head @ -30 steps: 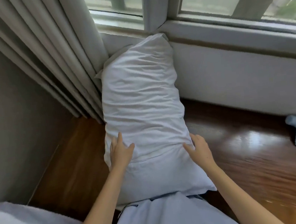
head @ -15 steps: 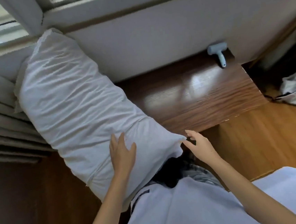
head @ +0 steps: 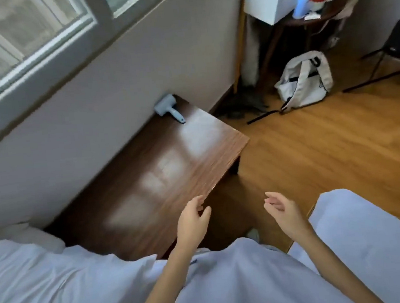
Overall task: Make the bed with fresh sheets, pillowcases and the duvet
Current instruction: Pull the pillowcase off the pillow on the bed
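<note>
Above near tabletop [head: 162, 179]: left hand [head: 192, 223], right hand [head: 284, 212], fingers [head: 273, 199] loosely apart, holding nothing; one lint brush [head: 168, 108] far.

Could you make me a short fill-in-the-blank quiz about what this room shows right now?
1. The left hand and the right hand hold ____, fingers loosely curled.
2. The blue lint roller lies on the dark wooden ____, close to the wall.
3. The white backpack sits on the ____ near the round side table.
4. The glass pane above the wall belongs to a ____.

Missing words: nothing; bench; floor; window
</note>
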`<state>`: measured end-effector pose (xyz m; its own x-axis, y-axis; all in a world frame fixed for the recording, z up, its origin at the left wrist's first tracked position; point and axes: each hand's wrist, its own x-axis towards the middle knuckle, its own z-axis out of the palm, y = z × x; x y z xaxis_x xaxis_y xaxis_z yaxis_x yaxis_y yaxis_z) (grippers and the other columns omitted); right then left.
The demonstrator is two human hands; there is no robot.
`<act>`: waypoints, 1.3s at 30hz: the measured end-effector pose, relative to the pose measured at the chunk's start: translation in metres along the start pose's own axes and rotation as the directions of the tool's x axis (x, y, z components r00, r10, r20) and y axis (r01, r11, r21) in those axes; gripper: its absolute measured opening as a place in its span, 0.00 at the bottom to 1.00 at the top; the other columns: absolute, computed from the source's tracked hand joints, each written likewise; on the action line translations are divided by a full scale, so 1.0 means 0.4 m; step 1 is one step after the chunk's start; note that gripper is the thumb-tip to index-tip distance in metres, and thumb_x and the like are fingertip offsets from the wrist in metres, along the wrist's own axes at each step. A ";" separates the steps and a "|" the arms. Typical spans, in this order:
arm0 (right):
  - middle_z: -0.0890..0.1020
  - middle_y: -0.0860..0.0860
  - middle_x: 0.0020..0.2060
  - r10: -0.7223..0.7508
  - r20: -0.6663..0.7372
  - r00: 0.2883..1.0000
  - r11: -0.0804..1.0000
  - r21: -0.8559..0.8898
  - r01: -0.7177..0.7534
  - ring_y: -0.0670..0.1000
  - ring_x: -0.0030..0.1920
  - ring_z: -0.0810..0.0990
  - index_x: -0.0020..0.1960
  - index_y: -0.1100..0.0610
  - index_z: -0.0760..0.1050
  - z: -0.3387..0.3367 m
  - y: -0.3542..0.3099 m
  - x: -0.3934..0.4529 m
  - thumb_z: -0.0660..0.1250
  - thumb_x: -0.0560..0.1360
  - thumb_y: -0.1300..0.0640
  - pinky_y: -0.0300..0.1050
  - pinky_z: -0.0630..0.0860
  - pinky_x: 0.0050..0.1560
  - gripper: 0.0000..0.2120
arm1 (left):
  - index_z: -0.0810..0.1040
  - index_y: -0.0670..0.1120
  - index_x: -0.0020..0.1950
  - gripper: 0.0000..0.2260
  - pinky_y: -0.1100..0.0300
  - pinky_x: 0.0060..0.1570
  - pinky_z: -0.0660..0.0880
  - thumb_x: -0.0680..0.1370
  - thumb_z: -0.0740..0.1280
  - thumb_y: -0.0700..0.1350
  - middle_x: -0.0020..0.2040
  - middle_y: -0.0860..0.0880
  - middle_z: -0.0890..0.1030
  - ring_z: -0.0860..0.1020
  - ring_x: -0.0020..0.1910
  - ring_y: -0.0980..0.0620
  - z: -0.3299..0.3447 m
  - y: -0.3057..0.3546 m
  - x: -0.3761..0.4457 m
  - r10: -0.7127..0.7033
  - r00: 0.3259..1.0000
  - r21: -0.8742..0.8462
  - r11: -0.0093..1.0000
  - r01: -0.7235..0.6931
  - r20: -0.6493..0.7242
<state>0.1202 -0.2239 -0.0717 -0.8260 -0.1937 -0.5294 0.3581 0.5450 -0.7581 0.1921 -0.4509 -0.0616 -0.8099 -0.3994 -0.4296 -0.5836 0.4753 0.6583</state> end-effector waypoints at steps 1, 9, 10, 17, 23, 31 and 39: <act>0.79 0.49 0.52 0.007 -0.035 0.999 1.000 0.026 -0.007 0.48 0.54 0.77 0.64 0.55 0.73 -0.062 0.004 0.019 0.64 0.79 0.58 0.33 0.70 0.47 0.14 | 0.73 0.48 0.68 0.17 0.59 0.60 0.73 0.80 0.63 0.47 0.62 0.53 0.78 0.76 0.59 0.56 0.042 0.080 0.032 0.059 0.996 0.005 0.998 -0.060 0.060; 0.79 0.44 0.51 0.152 -0.340 0.928 0.950 0.310 -0.042 0.35 0.50 0.75 0.62 0.51 0.74 -0.448 0.062 0.150 0.64 0.78 0.57 0.23 0.69 0.44 0.13 | 0.76 0.49 0.63 0.12 0.69 0.52 0.74 0.79 0.65 0.43 0.52 0.55 0.81 0.78 0.52 0.61 0.286 0.520 0.261 0.294 0.892 -0.029 0.953 -0.303 0.342; 0.79 0.44 0.51 0.183 -0.360 0.915 0.939 0.340 -0.054 0.35 0.50 0.75 0.62 0.51 0.74 -0.477 0.076 0.167 0.64 0.78 0.57 0.23 0.69 0.44 0.13 | 0.77 0.48 0.63 0.12 0.67 0.52 0.75 0.79 0.65 0.43 0.51 0.55 0.81 0.79 0.53 0.60 0.313 0.551 0.294 0.295 0.882 -0.031 0.952 -0.306 0.368; 0.81 0.48 0.51 0.359 -0.461 0.812 0.870 0.480 -0.112 0.43 0.52 0.78 0.62 0.54 0.75 -0.699 0.135 0.373 0.65 0.78 0.59 0.22 0.68 0.44 0.13 | 0.77 0.44 0.60 0.10 0.74 0.44 0.73 0.79 0.66 0.38 0.49 0.53 0.83 0.80 0.47 0.64 0.489 0.805 0.593 0.309 0.822 -0.091 0.948 -0.303 0.479; 0.80 0.46 0.53 0.429 -0.602 0.673 0.836 0.546 -0.045 0.36 0.51 0.76 0.64 0.53 0.74 -1.000 0.078 0.534 0.64 0.78 0.55 0.27 0.70 0.46 0.14 | 0.76 0.50 0.62 0.11 0.70 0.48 0.74 0.80 0.65 0.42 0.53 0.54 0.82 0.79 0.51 0.63 0.661 1.196 0.850 0.426 0.599 -0.047 0.838 -0.544 0.678; 0.76 0.37 0.50 0.635 -0.685 0.357 0.725 0.688 0.030 0.35 0.51 0.74 0.62 0.47 0.73 -1.309 0.151 0.528 0.63 0.79 0.51 0.35 0.71 0.52 0.12 | 0.75 0.52 0.59 0.09 0.66 0.50 0.73 0.81 0.62 0.41 0.53 0.52 0.81 0.79 0.53 0.56 1.033 1.674 0.885 0.433 0.260 -0.119 0.674 -0.729 0.863; 0.78 0.45 0.48 0.764 -0.612 0.205 0.625 0.781 0.003 0.40 0.47 0.76 0.61 0.54 0.75 -1.527 0.399 0.484 0.63 0.79 0.54 0.25 0.68 0.43 0.12 | 0.77 0.51 0.58 0.10 0.54 0.55 0.75 0.80 0.63 0.38 0.50 0.54 0.82 0.79 0.53 0.52 1.478 1.852 0.720 0.286 0.139 -0.084 0.645 -0.759 0.948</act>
<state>-0.2485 0.3239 -0.0624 -0.1623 0.8759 -0.4543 0.5615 -0.2966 -0.7725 -0.5082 0.2497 -0.0633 -0.3349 0.8240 -0.4570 0.2432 0.5442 0.8029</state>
